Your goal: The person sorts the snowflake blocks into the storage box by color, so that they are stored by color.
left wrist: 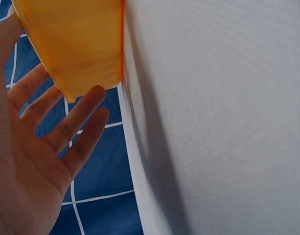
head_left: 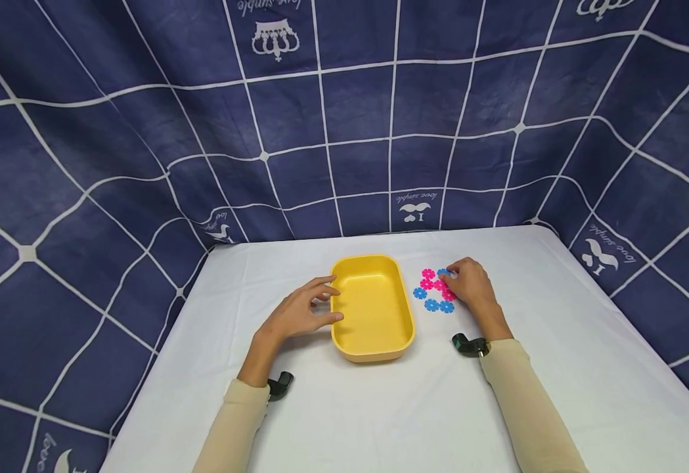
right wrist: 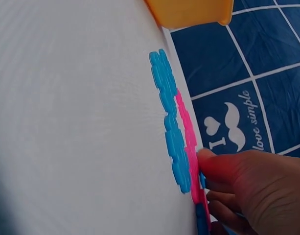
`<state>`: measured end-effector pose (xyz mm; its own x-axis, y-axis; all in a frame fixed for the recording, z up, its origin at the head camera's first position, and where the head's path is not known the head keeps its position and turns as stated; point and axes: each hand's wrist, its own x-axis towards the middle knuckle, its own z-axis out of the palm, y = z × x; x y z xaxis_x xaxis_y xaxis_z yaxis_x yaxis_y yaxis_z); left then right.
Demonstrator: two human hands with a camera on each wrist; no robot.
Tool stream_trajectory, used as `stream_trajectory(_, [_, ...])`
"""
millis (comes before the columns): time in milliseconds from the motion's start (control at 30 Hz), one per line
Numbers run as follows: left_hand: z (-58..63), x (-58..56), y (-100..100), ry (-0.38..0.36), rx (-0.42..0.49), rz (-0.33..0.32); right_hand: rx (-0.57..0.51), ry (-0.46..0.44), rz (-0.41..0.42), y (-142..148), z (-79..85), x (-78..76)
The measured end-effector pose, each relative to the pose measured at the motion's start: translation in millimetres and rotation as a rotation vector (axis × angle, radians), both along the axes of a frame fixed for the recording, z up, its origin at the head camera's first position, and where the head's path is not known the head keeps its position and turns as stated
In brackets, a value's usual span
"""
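Observation:
A yellow plastic tray [head_left: 374,305] lies on the white-covered table, its long side pointing away from me. My left hand [head_left: 303,310] is at its left rim, thumb and fingers spread apart; in the left wrist view the fingers [left wrist: 79,112] are loosely extended beside the tray wall. To the tray's right lie several flat notched discs, some pink [head_left: 427,284], others blue [head_left: 431,305]. My right hand [head_left: 470,284] reaches over the far right of this cluster. In the right wrist view its thumb and fingers bend near a partly hidden blue disc [right wrist: 202,180]; whether they pinch it is unclear.
A white cloth [head_left: 344,414] covers the table. Behind and at the sides hangs a dark blue curtain [head_left: 356,112] with white grid lines. Each wrist wears a black camera mount [head_left: 468,344].

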<state>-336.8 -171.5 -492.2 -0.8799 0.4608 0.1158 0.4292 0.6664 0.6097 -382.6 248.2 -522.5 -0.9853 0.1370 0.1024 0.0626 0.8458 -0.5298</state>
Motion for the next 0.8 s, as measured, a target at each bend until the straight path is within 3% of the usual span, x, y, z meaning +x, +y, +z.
stream_trajectory(267, [1.4,-0.5,1.7,0.006,-0.006,0.005,0.026,0.005,0.029,3.0,2.4,0.2])
stream_trajectory(567, [-1.0,0.4,1.4,-0.004,0.004,0.000,0.022,-0.019,0.004,3.7,4.4,1.9])
stream_trajectory(800, [-0.7,0.3,-3.1,-0.002,0.004,-0.033,0.013,-0.028,0.024,7.7,19.9,7.4])
